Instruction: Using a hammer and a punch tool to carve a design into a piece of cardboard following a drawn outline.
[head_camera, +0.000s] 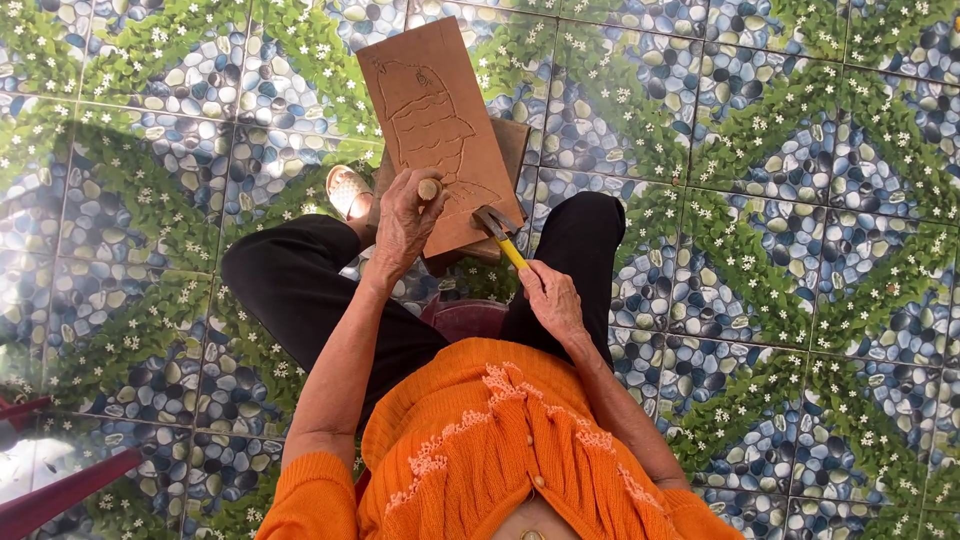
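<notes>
Here, seen from above, a person in an orange knitted cardigan (500, 450) and black trousers (300, 290) sits on a low dark red stool (465, 318), knees spread, with a brown wooden board (435, 120) leaning up between them. The board rests tilted on a darker wooden block (510, 150) that shows behind and under it, and its far end points away from the person across the floor. Cut into the face of the board is the outline of a figure, with wavy lines across the middle. The left hand (403, 225) lies against the lower left part of the board, its fingers curled tight around a chisel (430, 188), of which only the round pale wooden end shows above the fist; the blade is hidden by the hand. The right hand (552, 300) sits just beside the right knee, fingers closed around the yellow handle of a small hammer (497, 232), whose dark metal head hangs just over the lower right edge of the board, near the chisel but apart from it. Whether the hammer head touches the wood I cannot tell. 1 sandal (348, 190) shows on the left foot, just left of the board. The floor (780, 200) is tiled in a pattern of blue and grey pebbles crossed by green leafy bands with small white flowers
</notes>
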